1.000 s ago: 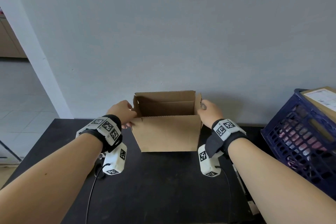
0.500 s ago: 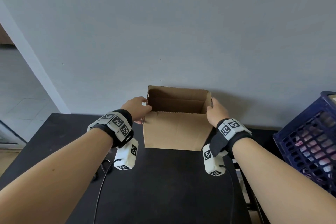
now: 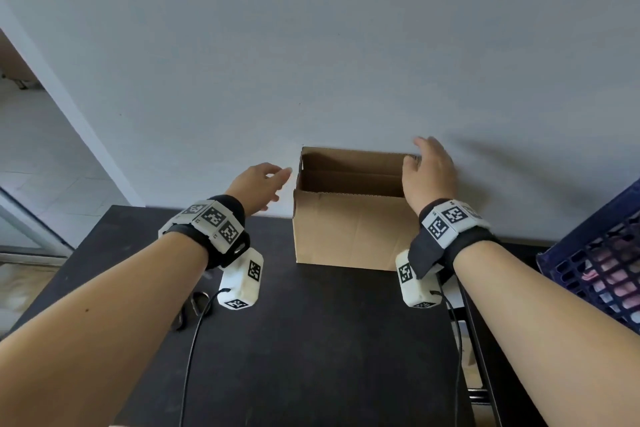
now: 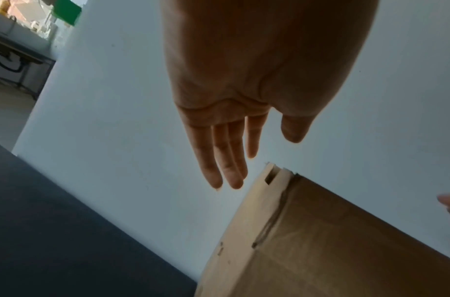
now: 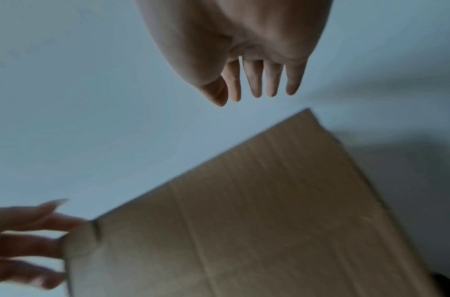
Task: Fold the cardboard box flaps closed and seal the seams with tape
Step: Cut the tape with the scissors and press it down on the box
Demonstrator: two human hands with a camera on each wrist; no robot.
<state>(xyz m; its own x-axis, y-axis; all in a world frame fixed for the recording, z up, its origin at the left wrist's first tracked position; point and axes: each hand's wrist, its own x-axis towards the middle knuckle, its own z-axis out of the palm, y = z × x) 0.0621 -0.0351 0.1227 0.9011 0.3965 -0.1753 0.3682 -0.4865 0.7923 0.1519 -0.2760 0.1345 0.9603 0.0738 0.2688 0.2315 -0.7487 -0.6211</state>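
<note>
The head view looks forward and down from above both forearms, over the dark worktop [image 3: 311,340] to the grey wall [image 3: 311,45], with the cardboard box [image 3: 353,229] at mid-distance. The left wrist view looks along the palm of the left hand [image 4: 244,90] from very near, tilted, facing the wall and the box's left corner. The right wrist view, blurred, looks along the right hand [image 5: 244,50] likewise. All three share the box and the wall.
</note>
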